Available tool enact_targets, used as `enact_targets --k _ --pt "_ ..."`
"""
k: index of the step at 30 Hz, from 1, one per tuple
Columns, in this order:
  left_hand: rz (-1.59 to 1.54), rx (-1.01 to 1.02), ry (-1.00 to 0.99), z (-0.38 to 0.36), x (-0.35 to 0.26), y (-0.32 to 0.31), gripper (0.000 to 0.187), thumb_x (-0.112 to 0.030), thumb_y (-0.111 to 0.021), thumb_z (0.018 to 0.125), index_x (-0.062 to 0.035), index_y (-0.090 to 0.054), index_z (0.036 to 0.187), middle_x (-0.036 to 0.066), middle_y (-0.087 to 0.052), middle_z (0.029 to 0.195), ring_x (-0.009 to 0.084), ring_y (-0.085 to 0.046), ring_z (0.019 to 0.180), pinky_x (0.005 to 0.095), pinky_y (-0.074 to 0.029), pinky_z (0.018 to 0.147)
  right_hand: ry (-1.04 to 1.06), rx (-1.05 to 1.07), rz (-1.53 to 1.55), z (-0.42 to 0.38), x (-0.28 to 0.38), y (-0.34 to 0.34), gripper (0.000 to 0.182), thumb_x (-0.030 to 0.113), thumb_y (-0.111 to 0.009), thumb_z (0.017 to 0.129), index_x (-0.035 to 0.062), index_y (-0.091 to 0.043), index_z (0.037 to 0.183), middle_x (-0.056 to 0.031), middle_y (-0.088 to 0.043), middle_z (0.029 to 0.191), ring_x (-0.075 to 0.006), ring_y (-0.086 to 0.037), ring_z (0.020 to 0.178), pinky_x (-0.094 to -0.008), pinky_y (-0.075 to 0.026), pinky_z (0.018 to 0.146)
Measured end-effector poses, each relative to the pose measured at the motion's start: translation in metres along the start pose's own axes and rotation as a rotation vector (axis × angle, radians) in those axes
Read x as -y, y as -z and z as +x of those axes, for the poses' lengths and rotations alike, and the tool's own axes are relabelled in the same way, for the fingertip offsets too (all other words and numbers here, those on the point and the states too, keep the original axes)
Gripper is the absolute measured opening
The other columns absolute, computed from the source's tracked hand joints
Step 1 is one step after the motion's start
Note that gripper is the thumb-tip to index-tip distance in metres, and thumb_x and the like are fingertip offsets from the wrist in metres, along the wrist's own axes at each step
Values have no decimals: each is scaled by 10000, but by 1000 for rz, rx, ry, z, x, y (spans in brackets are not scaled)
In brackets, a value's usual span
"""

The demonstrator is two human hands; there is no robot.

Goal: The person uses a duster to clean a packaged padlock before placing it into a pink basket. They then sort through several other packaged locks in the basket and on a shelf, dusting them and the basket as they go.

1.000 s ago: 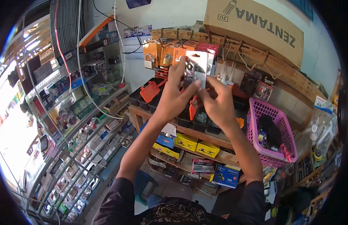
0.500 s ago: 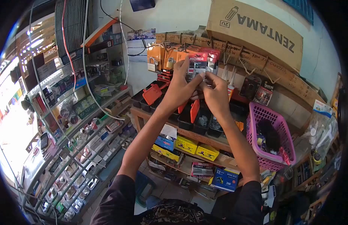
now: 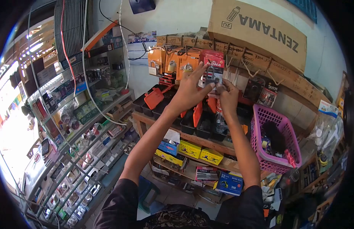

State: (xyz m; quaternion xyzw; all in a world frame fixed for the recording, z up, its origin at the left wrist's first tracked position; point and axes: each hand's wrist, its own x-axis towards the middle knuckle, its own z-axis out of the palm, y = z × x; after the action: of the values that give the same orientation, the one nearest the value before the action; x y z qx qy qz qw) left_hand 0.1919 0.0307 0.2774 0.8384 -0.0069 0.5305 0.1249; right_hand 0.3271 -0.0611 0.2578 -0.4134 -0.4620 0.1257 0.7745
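Both hands hold a padlock package (image 3: pixel 212 73) with a red top and clear front, raised before the wooden hook rail (image 3: pixel 261 63). My left hand (image 3: pixel 190 88) grips its left side, the thumb across its lower part. At its lower right edge, my right hand (image 3: pixel 227 95) has its fingers closed on the pack. Orange padlock cards (image 3: pixel 188 63) hang from hooks just left of the pack. More red-topped packs hang directly behind it. Below the hands sit black bins (image 3: pixel 203 128) with orange-red items (image 3: pixel 198 114).
A pink basket (image 3: pixel 278 139) stands at the right of the wooden shelf. Yellow boxes (image 3: pixel 190 148) and a blue 3M box (image 3: pixel 228 183) lie on lower shelves. A large carton (image 3: pixel 257 32) rests above the rail. Glass shelving (image 3: pixel 89 110) fills the left side.
Both hands and the padlock package have moved a little to the right, towards the red-topped packs. The orange cards behind are less covered now.
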Motion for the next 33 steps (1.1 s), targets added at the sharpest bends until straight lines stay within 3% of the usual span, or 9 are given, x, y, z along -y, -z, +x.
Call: enact_targets --k 7,10,12,15,17,22,25,29,33 --pt "117 61 37 -1 0 -9 691 -300 -647 871 30 -369 1410 262 -422 1412 393 -466 1226 410 -368 1016 15 -40 -156 2 -2 -9 251 15 -557 839 -91 -517 1063 -193 -659 860 -208 -671 637 -293 -541 511" --pt "278 -38 -19 -2 3 -13 732 -314 -647 854 87 -355 1392 277 -415 1412 453 -493 1086 449 -356 1011 -144 -64 -319 5 7 -6 270 54 -596 819 -57 -529 1056 -187 -669 862 -243 -689 716 -332 -544 591" --pt "248 -9 29 -5 -5 -13 734 -311 -647 855 88 -350 1394 271 -405 1422 451 -491 1090 449 -361 1007 103 -61 -584 6 3 1 291 116 -626 818 -3 -544 1071 -161 -683 878 -266 -690 821 -364 -533 712" --pt "184 13 61 -15 -5 -13 736 -295 -659 847 91 -349 1392 260 -410 1422 439 -491 1098 452 -380 984 56 -15 -712 -25 31 16 307 173 -656 827 52 -553 1090 -120 -695 911 -268 -677 902 -385 -506 791" --pt "162 -20 7 -23 -8 -11 721 -261 -676 839 86 -361 1387 251 -428 1410 415 -497 1109 447 -388 967 247 -42 -826 -49 40 43 359 179 -696 848 44 -537 1139 -136 -699 860 -214 -691 747 -344 -522 700" --pt "155 -15 -194 -46 -34 -4 598 -189 -676 833 23 -452 1345 227 -463 1381 370 -506 1106 434 -378 960 -89 -78 -1452 -102 110 144 402 334 -711 813 66 -611 1097 -170 -689 898 -357 -659 875 -409 -520 760" --pt "-56 196 -209 -45 -47 -20 479 -164 -652 853 -19 -522 1290 172 -534 1295 351 -509 1145 426 -363 1004 -432 -77 -2037 -122 126 220 476 379 -725 782 106 -616 1155 -174 -662 1061 -355 -626 1010 -488 -462 892" --pt "-436 450 -244 -23 -74 -110 313 -159 -633 872 -6 -601 1143 182 -596 1150 346 -548 1088 412 -416 957 -868 -71 -2155 -147 126 287 385 224 -677 777 109 -626 1141 -167 -648 1112 -334 -619 1044 -519 -443 898" --pt "-538 551 -211 5 -78 -209 281 -203 -603 896 -16 -625 1105 175 -623 1094 339 -574 1071 408 -432 943 -433 -266 -2044 -164 154 274 303 110 -688 730 68 -664 1029 -160 -681 922 -340 -668 894 -470 -512 784"
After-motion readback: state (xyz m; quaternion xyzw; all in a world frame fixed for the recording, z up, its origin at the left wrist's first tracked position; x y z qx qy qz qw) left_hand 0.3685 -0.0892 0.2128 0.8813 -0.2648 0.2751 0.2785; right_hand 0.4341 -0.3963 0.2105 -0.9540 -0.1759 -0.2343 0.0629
